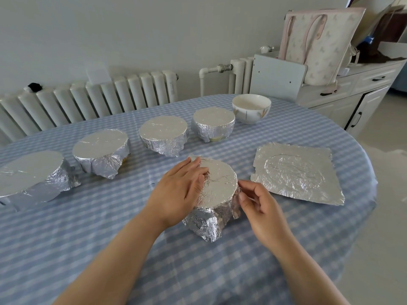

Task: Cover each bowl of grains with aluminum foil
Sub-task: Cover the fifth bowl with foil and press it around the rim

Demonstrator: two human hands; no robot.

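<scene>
The left hand (179, 190) lies flat with straight fingers against the left side and top edge of the foil-wrapped bowl (217, 190) nearest the person, its grip open and pressing rather than closing on anything. The right hand (259, 208) is at the bowl's right side, fingers loosely curled; its thumb and forefinger meet the crumpled foil just under the rim and appear to pinch a fold there. This bowl stands on the surface (110, 227), which is spread with a blue-and-white checked cloth, and its foil is drawn flat across the top and bunched down the sides to the cloth. Just to its right, apart from it, a loose foil sheet (297, 172) lies flat and wrinkled, with a round imprint in its middle. Farther back, four more covered bowls stand in a curved row: one at the far left (30, 172), the next (101, 150), a third (164, 134), and a fourth (212, 123). Beside the fourth, at the right end of the row, an uncovered white bowl (251, 107) holds something pale. Behind the surface a white radiator (92, 97) runs along the wall, and to the right a patterned tote bag (319, 45) stands on a white cabinet (352, 89).
</scene>
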